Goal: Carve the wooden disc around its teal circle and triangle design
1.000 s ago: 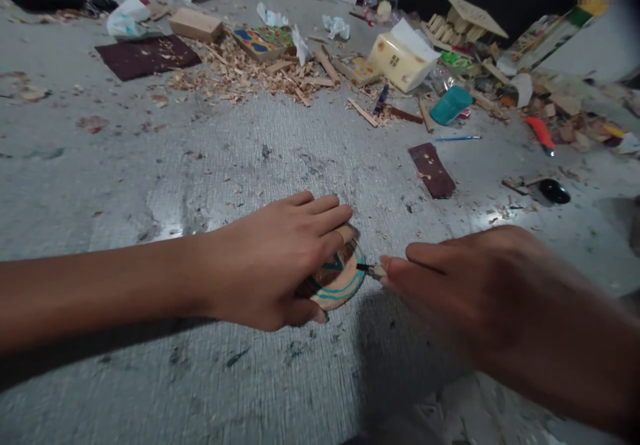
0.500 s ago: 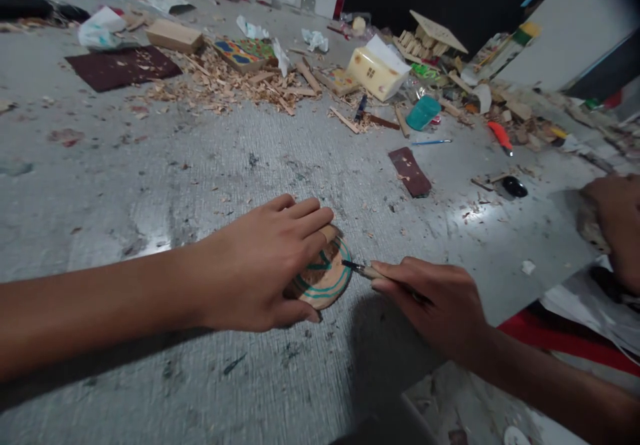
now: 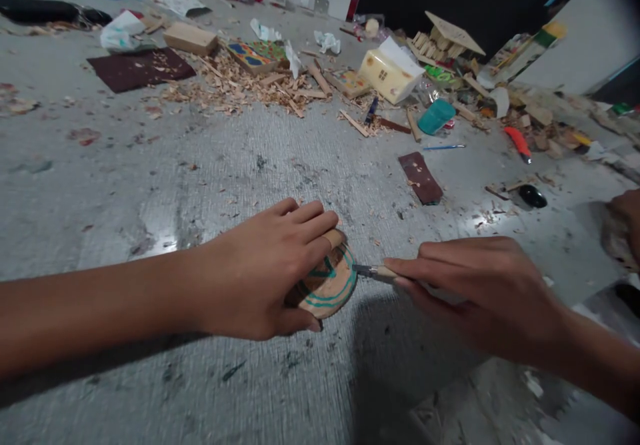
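Flat on the grey table (image 3: 240, 171) lies a round wooden disc (image 3: 333, 291) with teal curved lines and a carved, rougher middle. My left hand (image 3: 270, 268) covers its left part, fingers over the top edge and thumb at the lower edge, gripping it against the table. A carving tool (image 3: 380, 272) with a dark metal blade and pale handle is pinched in my right hand (image 3: 480, 291). Its tip meets the disc's right edge near the teal line. The rest of the handle is hidden inside my right hand.
Wood shavings (image 3: 240, 91) spread along the back, around a wooden block (image 3: 191, 38) and a yellow tissue pack (image 3: 387, 75). Brown sandpaper (image 3: 421, 178), a teal cup (image 3: 437, 117), an orange cutter (image 3: 518, 143) and a black mouse-like object (image 3: 533, 196) lie rightward. Another person's hand (image 3: 627, 218) shows at the right edge.
My right hand has turned, with its back more raised, and the tool now lies flatter against the disc's edge. The left hand keeps its hold. The view has shifted slightly.
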`<state>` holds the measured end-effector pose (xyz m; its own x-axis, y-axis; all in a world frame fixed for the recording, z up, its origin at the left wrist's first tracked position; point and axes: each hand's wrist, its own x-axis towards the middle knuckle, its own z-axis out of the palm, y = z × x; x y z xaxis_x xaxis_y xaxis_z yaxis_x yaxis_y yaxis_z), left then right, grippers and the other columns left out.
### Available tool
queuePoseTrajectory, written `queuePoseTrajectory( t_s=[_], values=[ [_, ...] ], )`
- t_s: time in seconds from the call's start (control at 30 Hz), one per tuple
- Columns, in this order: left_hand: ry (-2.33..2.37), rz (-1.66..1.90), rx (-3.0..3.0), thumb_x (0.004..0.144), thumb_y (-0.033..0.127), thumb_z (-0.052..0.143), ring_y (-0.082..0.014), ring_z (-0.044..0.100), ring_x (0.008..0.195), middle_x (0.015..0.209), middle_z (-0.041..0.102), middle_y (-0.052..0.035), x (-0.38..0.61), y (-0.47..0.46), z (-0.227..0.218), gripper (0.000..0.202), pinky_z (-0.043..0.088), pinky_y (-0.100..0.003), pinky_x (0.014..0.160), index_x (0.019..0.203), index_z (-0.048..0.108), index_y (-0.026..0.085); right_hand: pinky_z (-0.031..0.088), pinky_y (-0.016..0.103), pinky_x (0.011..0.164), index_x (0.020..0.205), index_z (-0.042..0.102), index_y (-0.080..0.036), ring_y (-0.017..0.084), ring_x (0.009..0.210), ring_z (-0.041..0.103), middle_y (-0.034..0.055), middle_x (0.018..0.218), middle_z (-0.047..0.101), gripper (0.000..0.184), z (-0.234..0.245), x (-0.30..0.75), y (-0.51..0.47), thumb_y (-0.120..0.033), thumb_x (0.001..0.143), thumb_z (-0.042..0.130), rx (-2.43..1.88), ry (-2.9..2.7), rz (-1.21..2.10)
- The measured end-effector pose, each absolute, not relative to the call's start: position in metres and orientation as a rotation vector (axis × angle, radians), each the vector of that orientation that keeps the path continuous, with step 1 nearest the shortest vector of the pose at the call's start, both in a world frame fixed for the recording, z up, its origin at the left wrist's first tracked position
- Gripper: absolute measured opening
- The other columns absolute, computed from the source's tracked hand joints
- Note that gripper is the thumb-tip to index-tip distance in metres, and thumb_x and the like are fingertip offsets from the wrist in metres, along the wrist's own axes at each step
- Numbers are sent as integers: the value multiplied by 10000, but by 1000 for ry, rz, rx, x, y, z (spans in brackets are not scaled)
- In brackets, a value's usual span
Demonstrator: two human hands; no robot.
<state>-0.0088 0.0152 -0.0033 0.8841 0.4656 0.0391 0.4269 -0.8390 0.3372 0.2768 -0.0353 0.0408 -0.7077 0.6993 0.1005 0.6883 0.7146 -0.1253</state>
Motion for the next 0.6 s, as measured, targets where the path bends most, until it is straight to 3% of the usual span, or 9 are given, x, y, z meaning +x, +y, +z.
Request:
queuePoseTrajectory(
  t_s=[0.23, 0.43, 0.6],
  values=[
    [642, 181, 2738, 819, 633, 788, -333, 555, 1151, 1241, 621, -116, -9, 16, -3, 698, 428, -468, 967, 1298, 593, 164, 283, 309, 578, 1044, 754, -223, 111, 532, 461, -48, 646, 596, 252, 50, 270, -27, -259, 1071, 506, -1065, -2930, -33],
    [639, 193, 2738, 830, 657, 770, -333, 553, 1149, 1243, 623, -117, -9, 16, -4, 704, 423, -469, 963, 1298, 586, 164, 263, 334, 582, 825, 713, -227, 120, 528, 467, -7, 667, 646, 449, 55, 266, -26, -303, 1115, 377, -1112, -2999, 47],
    [638, 199, 2745, 835, 655, 762, -336, 551, 1149, 1245, 616, -117, -9, 16, -5, 698, 420, -468, 957, 1294, 584, 160, 263, 334, 582, 784, 671, -229, 122, 519, 459, -4, 631, 637, 422, 57, 263, -25, -280, 1102, 399, -1138, -2990, 38]
  ],
)
